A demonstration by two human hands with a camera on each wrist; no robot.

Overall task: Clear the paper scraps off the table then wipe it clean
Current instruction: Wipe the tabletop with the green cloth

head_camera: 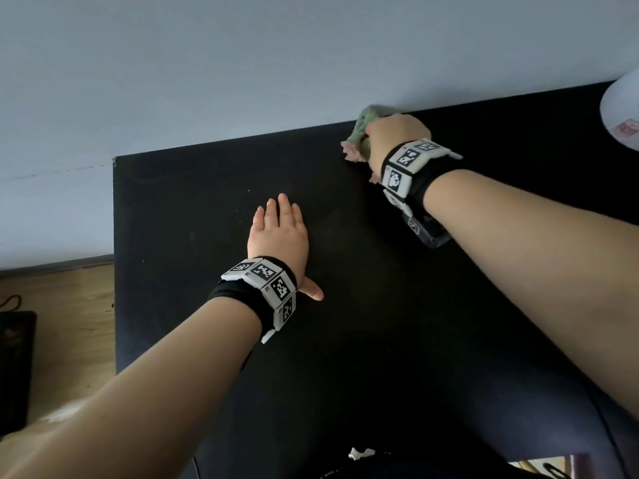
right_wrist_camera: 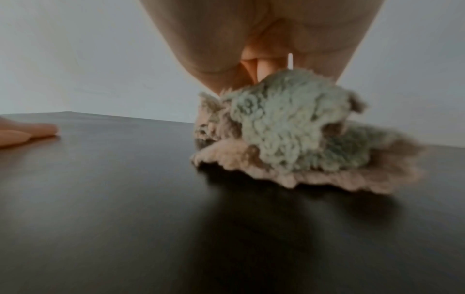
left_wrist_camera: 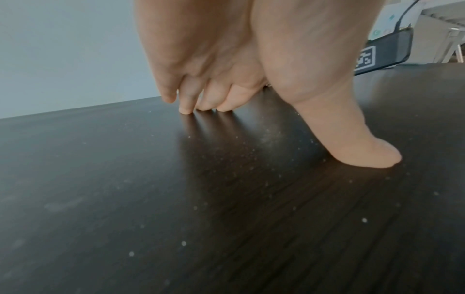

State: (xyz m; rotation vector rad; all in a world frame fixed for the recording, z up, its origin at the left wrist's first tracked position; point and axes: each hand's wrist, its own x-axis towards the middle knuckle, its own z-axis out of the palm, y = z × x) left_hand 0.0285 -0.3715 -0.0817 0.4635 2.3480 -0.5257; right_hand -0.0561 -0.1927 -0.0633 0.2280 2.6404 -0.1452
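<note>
The black table (head_camera: 207, 209) fills the middle of the head view. My right hand (head_camera: 394, 136) grips a bunched green and pink fluffy cloth (head_camera: 359, 133) and holds it on the tabletop near the far edge by the wall. In the right wrist view the cloth (right_wrist_camera: 289, 135) lies crumpled under my curled fingers (right_wrist_camera: 251, 65). My left hand (head_camera: 278, 229) lies flat on the table, fingers straight and thumb out to the right. The left wrist view shows its fingertips (left_wrist_camera: 186, 110) and thumb touching the dark tabletop (left_wrist_camera: 125, 199), which carries fine pale specks.
A white rounded object (head_camera: 622, 112) sits at the table's far right corner. A pale wall runs behind the table. Wooden floor (head_camera: 69, 323) and a dark object (head_camera: 14, 368) lie to the left. A small white scrap (head_camera: 359, 453) shows at the bottom edge.
</note>
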